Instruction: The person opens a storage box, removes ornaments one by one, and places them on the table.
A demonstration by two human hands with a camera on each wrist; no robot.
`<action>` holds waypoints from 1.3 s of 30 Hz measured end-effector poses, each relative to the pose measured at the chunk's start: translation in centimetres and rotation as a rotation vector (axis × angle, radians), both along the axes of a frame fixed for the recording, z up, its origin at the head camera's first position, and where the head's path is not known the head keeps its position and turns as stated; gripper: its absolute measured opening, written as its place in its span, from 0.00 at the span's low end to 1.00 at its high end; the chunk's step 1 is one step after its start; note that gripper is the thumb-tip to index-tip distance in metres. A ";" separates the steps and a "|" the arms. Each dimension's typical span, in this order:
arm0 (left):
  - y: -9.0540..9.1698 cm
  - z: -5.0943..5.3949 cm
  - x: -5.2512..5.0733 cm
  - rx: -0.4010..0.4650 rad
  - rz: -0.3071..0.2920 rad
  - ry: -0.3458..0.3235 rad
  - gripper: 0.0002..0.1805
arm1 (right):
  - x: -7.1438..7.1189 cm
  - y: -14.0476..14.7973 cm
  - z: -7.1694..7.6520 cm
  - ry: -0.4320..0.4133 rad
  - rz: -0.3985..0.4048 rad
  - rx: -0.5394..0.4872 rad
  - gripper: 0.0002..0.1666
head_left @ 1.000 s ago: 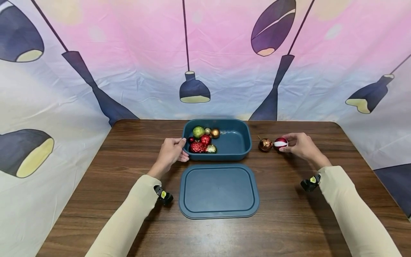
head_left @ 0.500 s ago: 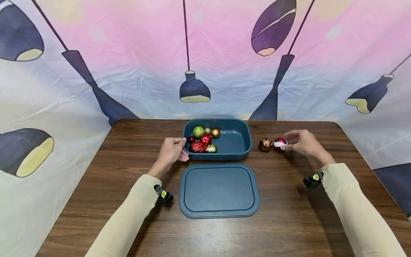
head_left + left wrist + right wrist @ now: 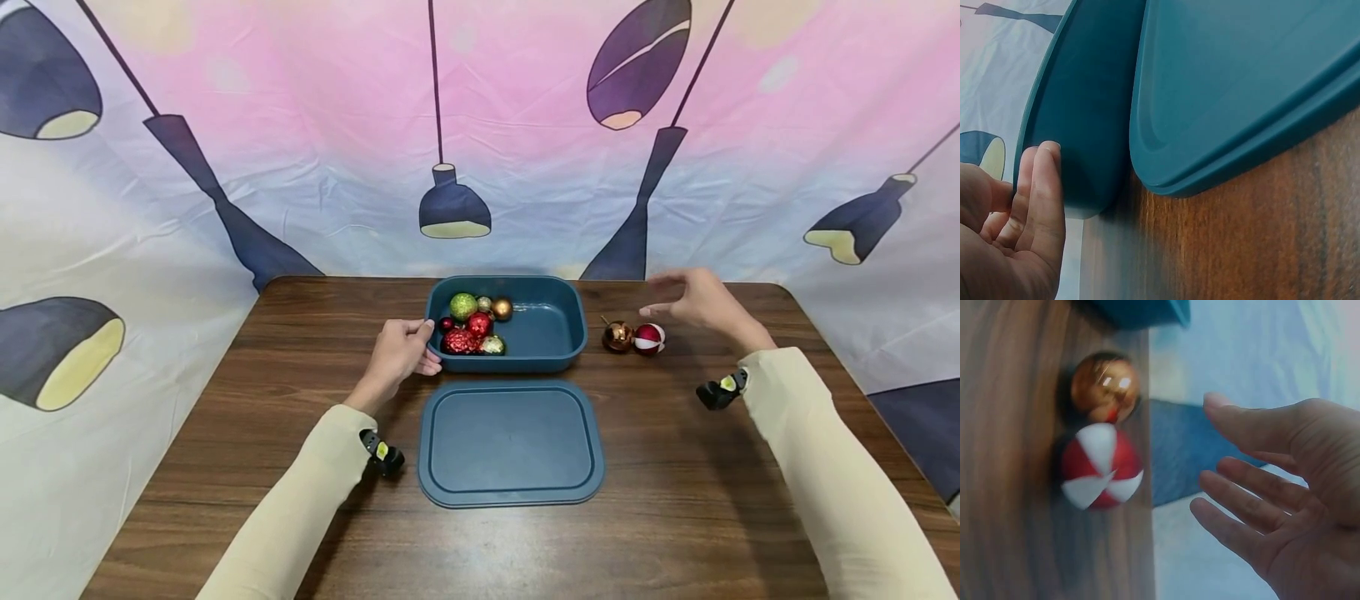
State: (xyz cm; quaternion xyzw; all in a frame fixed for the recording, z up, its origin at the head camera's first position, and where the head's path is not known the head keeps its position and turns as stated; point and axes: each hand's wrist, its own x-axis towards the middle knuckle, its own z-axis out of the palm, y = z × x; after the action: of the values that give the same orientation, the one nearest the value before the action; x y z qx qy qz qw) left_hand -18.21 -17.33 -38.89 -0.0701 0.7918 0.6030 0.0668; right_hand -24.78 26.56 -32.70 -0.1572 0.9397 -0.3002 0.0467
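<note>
A blue-green box stands near the table's back edge. My left hand pinches its left end, thumb at the rim and fingers against the outer wall, as the left wrist view also shows. Inside the box's left half lie several baubles, among them a glittery green bauble, a red bauble and a small gold bauble. Right of the box, a shiny copper bauble touches a red-and-white bauble. Above and behind that pair, my right hand hovers with parted fingers, holding nothing.
A flat blue-green lid lies in front of the box, close to its front wall. The brown wooden table ends at a printed cloth backdrop just behind the box.
My right hand has let go of the red-and-white bauble and risen up and back from it. That bauble has turned, showing more white bands. The left hand stays at the box.
</note>
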 end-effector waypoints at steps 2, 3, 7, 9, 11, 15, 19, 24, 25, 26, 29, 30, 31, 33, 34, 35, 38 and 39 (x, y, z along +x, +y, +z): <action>0.0 0.0 0.0 -0.004 -0.001 -0.002 0.24 | -0.2 -0.9 0.4 0.002 0.012 -0.003 0.34; 0.0 0.0 0.0 -0.005 -0.001 -0.004 0.24 | -0.2 -1.3 0.6 0.000 0.018 -0.005 0.34; 0.0 0.1 0.0 -0.006 -0.001 -0.010 0.24 | -0.6 -3.2 1.2 0.028 0.064 -0.009 0.31; 0.0 0.1 0.0 -0.004 -0.002 -0.011 0.24 | -0.7 -4.1 1.3 0.033 0.088 -0.023 0.31; 0.0 0.1 0.0 -0.006 -0.002 -0.012 0.24 | -0.9 -5.0 1.4 0.032 0.114 -0.040 0.31; 0.0 0.0 0.0 -0.005 -0.002 -0.015 0.24 | -1.0 -6.8 1.3 -0.016 0.147 -0.095 0.31; 0.0 -0.1 -0.1 -0.004 0.000 -0.014 0.25 | -0.9 -8.7 0.9 -0.057 0.183 -0.114 0.31; 0.1 0.0 -0.1 -0.003 0.009 -0.016 0.25 | -1.0 -10.8 0.2 -0.078 0.253 -0.128 0.30; 0.1 0.0 -0.1 -0.003 0.009 -0.017 0.25 | -1.0 -11.2 0.0 -0.079 0.269 -0.131 0.30; 0.1 0.0 -0.1 -0.003 0.009 -0.017 0.24 | -1.0 -11.5 -0.2 -0.080 0.282 -0.133 0.30; 0.2 0.1 -0.1 -0.003 0.011 -0.018 0.24 | -1.0 -12.4 -0.9 -0.084 0.319 -0.131 0.29; 0.2 0.1 -0.1 -0.003 0.011 -0.018 0.24 | -0.9 -12.7 -1.1 -0.084 0.334 -0.131 0.29; 0.2 0.1 -0.1 -0.003 0.012 -0.018 0.24 | -0.9 -13.0 -1.3 -0.085 0.349 -0.129 0.29; 0.2 0.1 -0.1 -0.001 0.014 -0.017 0.24 | -0.8 -13.6 -1.8 -0.098 0.376 -0.127 0.29; 0.2 0.1 -0.1 0.000 0.015 -0.017 0.24 | -0.8 -13.9 -2.0 -0.104 0.390 -0.126 0.29; 0.2 0.1 -0.1 0.001 0.015 -0.016 0.24 | -0.7 -14.2 -2.2 -0.112 0.400 -0.125 0.29; 0.2 0.0 -0.2 0.005 0.017 -0.013 0.24 | -0.5 -15.1 -2.6 -0.140 0.425 -0.124 0.29; 0.2 0.0 -0.1 0.005 0.017 -0.012 0.24 | -0.4 -15.4 -2.8 -0.145 0.433 -0.123 0.29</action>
State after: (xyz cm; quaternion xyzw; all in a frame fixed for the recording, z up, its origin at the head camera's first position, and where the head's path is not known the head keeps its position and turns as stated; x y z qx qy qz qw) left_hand -18.35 -17.16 -38.87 -0.0803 0.7892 0.6052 0.0668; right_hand -25.22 11.14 -35.53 -0.3356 0.8583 -0.3503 0.1675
